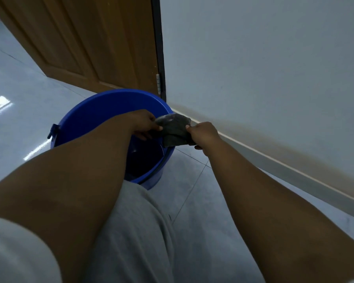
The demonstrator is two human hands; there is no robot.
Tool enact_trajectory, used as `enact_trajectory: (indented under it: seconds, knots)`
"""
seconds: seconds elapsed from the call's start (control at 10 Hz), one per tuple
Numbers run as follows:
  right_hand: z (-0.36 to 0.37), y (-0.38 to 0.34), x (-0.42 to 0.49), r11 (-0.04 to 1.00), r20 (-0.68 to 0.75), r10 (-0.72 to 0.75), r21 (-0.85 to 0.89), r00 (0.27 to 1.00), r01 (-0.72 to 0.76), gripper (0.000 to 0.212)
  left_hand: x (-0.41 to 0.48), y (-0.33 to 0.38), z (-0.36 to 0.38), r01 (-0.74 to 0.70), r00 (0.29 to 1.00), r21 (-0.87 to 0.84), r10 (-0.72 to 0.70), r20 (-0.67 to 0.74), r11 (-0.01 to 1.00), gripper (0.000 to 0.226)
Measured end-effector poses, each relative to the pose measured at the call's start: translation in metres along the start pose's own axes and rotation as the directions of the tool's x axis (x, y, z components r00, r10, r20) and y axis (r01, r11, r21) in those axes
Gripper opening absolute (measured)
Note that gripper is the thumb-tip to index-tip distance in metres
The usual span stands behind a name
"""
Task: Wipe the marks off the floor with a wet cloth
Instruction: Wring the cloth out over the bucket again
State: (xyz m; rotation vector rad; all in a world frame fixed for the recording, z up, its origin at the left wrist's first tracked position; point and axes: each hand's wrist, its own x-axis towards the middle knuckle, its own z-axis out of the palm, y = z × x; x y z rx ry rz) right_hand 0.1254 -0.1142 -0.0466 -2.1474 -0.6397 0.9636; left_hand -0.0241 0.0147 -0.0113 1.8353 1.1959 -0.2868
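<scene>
A dark grey cloth (pixel 175 129) is stretched between both hands over the right side of a blue bucket (pixel 94 117). My left hand (pixel 144 124) grips the cloth's left end above the bucket's opening. My right hand (pixel 202 134) grips its right end just past the bucket's rim. The cloth hangs folded and bunched between them. The bucket's inside is dark, and whether it holds water I cannot tell. Pale glossy floor tiles (pixel 208 231) lie around it; a small dark mark (pixel 169 217) shows on the floor beside my knee.
A white wall (pixel 264 68) with a skirting board (pixel 274 160) runs along the right. A brown wooden door (pixel 90 41) stands open behind the bucket, hinged at a dark frame (pixel 159 58). My grey-trousered leg (pixel 139 231) fills the lower middle.
</scene>
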Motion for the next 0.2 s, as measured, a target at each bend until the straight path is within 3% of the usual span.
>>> enact_trajectory:
  seconds: [0.2]
  knots:
    - [-0.0042, -0.0043, -0.0039, 0.998, -0.102, -0.049, 0.024, 0.994, 0.052, 0.041, -0.0007, 0.0101, -0.0023, -0.066, 0.992, 0.129, 0.078, -0.097, 0.989, 0.048]
